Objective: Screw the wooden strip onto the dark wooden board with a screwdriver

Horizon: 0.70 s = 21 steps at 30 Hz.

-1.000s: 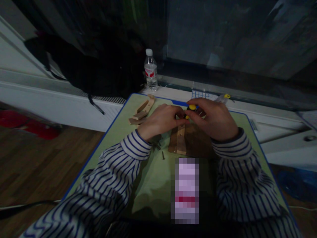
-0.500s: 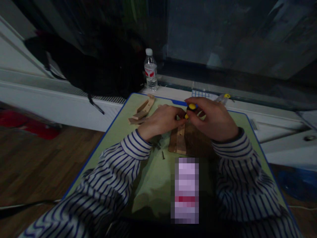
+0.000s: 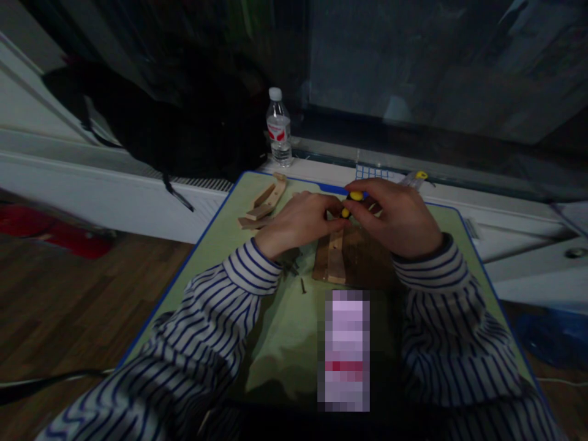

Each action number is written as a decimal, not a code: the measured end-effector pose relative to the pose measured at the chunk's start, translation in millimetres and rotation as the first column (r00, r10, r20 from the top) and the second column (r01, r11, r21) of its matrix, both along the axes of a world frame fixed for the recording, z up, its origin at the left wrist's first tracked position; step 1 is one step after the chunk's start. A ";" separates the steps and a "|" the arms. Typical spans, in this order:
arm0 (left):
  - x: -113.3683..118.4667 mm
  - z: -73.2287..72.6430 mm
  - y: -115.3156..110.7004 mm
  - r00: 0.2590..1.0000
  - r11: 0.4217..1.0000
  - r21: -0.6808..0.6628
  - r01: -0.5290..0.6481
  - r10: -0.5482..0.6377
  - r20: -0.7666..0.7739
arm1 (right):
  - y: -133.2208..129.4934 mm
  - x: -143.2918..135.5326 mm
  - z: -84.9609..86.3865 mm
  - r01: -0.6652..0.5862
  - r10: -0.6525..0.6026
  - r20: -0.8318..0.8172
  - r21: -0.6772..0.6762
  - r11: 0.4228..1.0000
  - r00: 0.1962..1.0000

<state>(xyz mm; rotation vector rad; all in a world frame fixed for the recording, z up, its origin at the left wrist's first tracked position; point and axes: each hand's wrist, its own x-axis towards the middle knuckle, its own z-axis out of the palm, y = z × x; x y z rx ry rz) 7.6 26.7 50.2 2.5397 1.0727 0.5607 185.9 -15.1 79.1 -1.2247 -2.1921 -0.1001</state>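
My right hand grips a short screwdriver by its yellow-and-black handle, held upright over a wooden strip. That pale strip lies along the left side of a brown wooden board. Close against the lower end of the handle, my left hand has thumb and forefinger pinched together; what lies between them is hidden, as is the screwdriver's tip. Loose screws are scattered on the table near my left wrist. Beyond my left hand rest several pale wooden pieces, some with holes.
The green table has a blue edge. A blurred-out rectangular object lies near me. On the sill behind stand a water bottle and a black bag. A yellow-tipped clear item lies past my right hand.
The handle's yellow parts have shifted slightly in my right fingers. My left hand stays almost where it was; the whole view has moved a little.
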 end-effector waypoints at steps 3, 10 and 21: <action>0.8 0.5 -0.5 1.000 1.000 -0.011 -0.015 0.015 0.003 | -0.3 0.1 0.2 0.004 -0.004 0.005 -0.005 1.000 1.000; 1.8 -3.1 2.1 1.000 1.000 -0.001 -0.009 0.009 0.018 | -0.2 0.3 0.0 0.013 -0.013 0.014 0.002 1.000 1.000; 1.6 -1.0 0.1 1.000 1.000 -0.012 -0.002 0.002 -0.008 | -2.1 -1.5 0.8 -0.029 0.029 -0.002 -0.017 0.999 1.000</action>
